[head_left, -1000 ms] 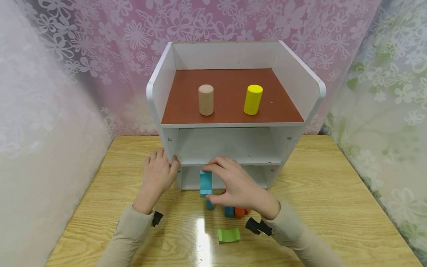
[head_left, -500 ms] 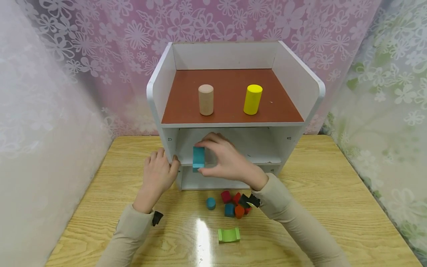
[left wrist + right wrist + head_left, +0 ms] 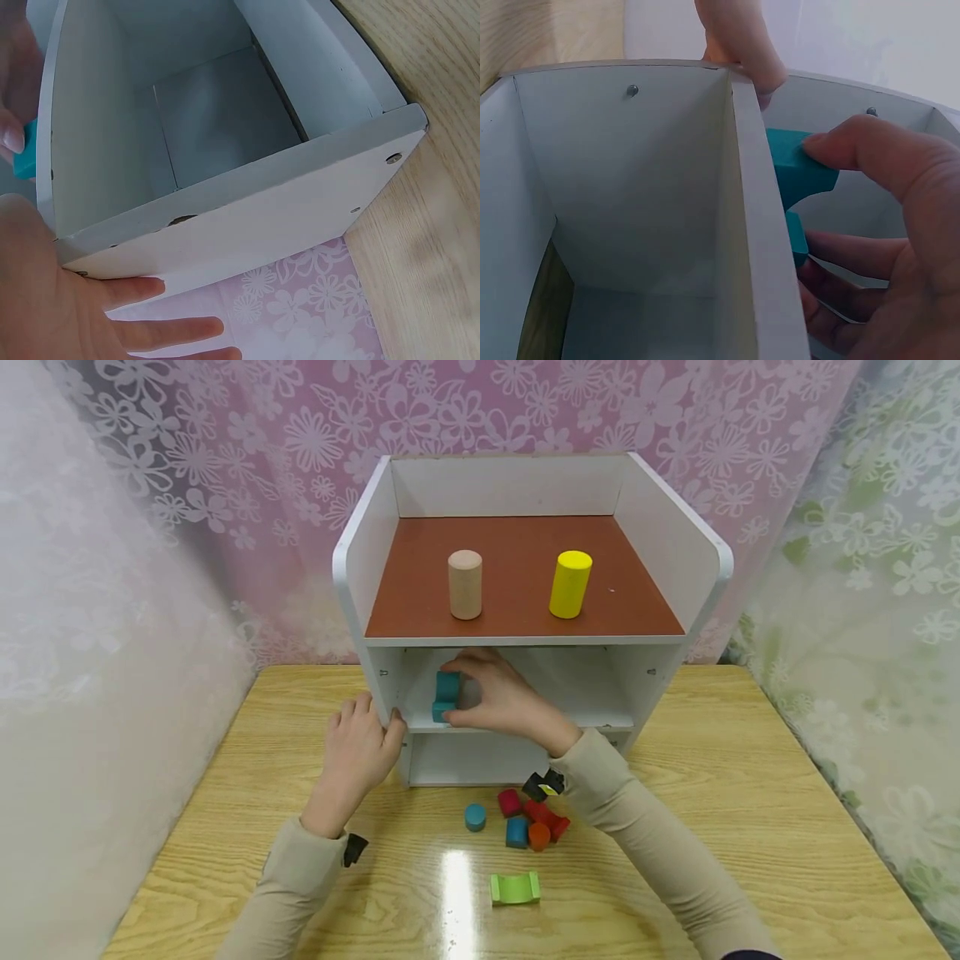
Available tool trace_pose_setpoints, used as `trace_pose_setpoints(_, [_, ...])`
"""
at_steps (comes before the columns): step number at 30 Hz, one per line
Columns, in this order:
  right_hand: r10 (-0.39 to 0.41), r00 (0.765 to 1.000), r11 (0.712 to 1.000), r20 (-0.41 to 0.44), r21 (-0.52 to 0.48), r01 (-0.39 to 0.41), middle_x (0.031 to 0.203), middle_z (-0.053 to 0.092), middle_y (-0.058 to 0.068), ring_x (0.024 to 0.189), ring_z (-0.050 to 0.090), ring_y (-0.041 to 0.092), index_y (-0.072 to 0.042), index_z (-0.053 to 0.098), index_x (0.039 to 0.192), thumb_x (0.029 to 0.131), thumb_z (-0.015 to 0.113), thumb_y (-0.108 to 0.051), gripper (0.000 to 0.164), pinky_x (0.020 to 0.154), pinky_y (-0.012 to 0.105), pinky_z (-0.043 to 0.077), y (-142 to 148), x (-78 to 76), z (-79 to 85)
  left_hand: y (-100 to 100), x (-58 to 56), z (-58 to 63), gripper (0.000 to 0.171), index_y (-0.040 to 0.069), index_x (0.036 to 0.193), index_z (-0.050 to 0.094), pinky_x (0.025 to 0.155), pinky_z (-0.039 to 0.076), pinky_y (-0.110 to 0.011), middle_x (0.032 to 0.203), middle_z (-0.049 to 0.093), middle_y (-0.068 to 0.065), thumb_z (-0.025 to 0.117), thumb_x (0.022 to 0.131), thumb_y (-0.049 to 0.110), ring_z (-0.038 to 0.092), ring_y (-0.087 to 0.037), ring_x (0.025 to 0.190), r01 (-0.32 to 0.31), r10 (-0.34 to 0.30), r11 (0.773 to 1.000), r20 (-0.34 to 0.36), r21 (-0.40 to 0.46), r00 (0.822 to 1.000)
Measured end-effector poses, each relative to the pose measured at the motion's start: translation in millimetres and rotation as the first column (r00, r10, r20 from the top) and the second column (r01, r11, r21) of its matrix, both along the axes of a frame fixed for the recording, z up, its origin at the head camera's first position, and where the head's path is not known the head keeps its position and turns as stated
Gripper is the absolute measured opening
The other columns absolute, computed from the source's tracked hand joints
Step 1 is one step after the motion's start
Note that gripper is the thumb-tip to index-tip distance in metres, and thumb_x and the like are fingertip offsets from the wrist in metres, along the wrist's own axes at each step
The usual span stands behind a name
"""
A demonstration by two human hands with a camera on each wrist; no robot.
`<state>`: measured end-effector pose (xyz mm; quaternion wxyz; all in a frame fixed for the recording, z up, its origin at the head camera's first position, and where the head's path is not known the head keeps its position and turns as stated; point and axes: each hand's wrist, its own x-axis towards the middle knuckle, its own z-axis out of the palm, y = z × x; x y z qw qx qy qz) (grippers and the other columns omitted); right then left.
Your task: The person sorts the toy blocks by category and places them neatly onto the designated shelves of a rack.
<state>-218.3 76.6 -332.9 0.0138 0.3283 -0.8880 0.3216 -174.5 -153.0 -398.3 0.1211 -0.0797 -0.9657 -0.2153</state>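
A white shelf unit (image 3: 636, 685) stands on the wooden table. My left hand (image 3: 358, 747) holds its left side panel by the front edge, thumb at the edge and fingers along the outer side. Inside the middle compartment, my right hand (image 3: 502, 693) pinches a teal arch-shaped block (image 3: 444, 712) between thumb and fingers. In the right wrist view the block (image 3: 802, 161) stands on end, its curved notch towards my palm, partly hidden by the shelf board (image 3: 761, 225). Whether it touches the board is hard to tell.
A natural wooden cylinder (image 3: 465, 585) and a yellow cylinder (image 3: 570, 585) stand on the brown top. In front of the unit lie a blue cylinder (image 3: 475, 817), a blue block (image 3: 517, 832), an orange cylinder (image 3: 538, 837), several red blocks (image 3: 509, 802) and a green arch block (image 3: 515, 889).
My right hand has lifted the teal block from in front of the lower compartment up and forward into the left part of the middle compartment. The left hand has stayed put.
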Motion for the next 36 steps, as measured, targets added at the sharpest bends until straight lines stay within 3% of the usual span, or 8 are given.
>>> trace_pose_setpoints(21, [0.019, 1.0, 1.0, -0.019, 0.022, -0.019, 0.147, 0.045, 0.01, 0.137, 0.036, 0.028, -0.01, 0.058, 0.137, 0.086, 0.076, -0.032, 0.058, 0.11, 0.047, 0.033, 9.2, 3.2, 5.1, 0.6, -1.3, -2.6, 0.054, -0.001, 0.132, 0.054, 0.097, 0.034, -0.056, 0.125, 0.054, -0.019, 0.029, 0.103, 0.038, 0.048, -0.041, 0.114, -0.005, 0.005, 1.0, 0.009, 0.012, 1.0])
trace_pose_setpoints(27, [0.077, 0.99, 0.994, -0.116, -0.067, -0.085, 0.134, 0.056, 0.008, 0.123, 0.049, 0.024, -0.006, 0.063, 0.128, 0.087, 0.075, -0.024, 0.046, 0.104, 0.043, 0.039, 15.4, 10.1, 10.6, 0.5, -1.2, -1.3, 0.054, -0.001, 0.132, 0.053, 0.097, 0.034, -0.056, 0.124, 0.054, -0.019, 0.031, 0.103, 0.038, 0.048, -0.042, 0.113, -0.008, 0.008, 1.0, 0.015, 0.02, 1.0])
trace_pose_setpoints(36, [0.194, 0.941, 0.961, -0.277, -0.14, -0.239, 0.118, 0.06, 0.006, 0.11, 0.054, 0.019, -0.003, 0.069, 0.116, 0.089, 0.074, -0.016, 0.031, 0.094, 0.037, 0.046, 29.9, 24.0, 10.6, 1.5, -0.6, 1.1, 0.053, 0.0, 0.132, 0.054, 0.095, 0.035, -0.056, 0.119, 0.055, -0.018, 0.03, 0.103, 0.038, 0.048, -0.041, 0.109, -0.002, 0.002, 1.0, 0.018, 0.018, 1.0])
